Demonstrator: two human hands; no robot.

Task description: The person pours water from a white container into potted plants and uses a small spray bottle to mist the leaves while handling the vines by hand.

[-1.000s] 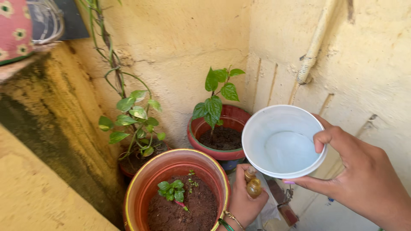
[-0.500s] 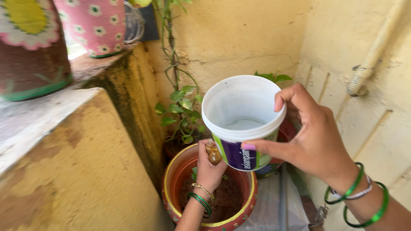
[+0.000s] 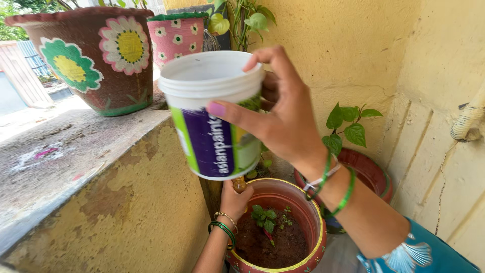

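Observation:
My right hand (image 3: 275,114) grips a white plastic tub (image 3: 212,114) with a purple and green label, raised level with the top of the yellow ledge (image 3: 76,167). Below it my left hand (image 3: 233,199) holds a small brown bottle (image 3: 239,184) over a red and yellow flowerpot (image 3: 308,253) with dark soil and a small green seedling (image 3: 263,217). The tub hides most of the bottle. Green bangles sit on both wrists.
On the ledge stand a brown painted pot with flowers (image 3: 96,55) and a pink flowered pot (image 3: 177,35). A red pot with a leafy plant (image 3: 348,129) is behind, by the yellow wall. A climbing vine (image 3: 242,20) rises in the corner; a pipe (image 3: 467,121) runs at right.
My right hand has lifted the tub up and to the left, toward the ledge top. The view has risen. My left hand stays over the pot with the bottle.

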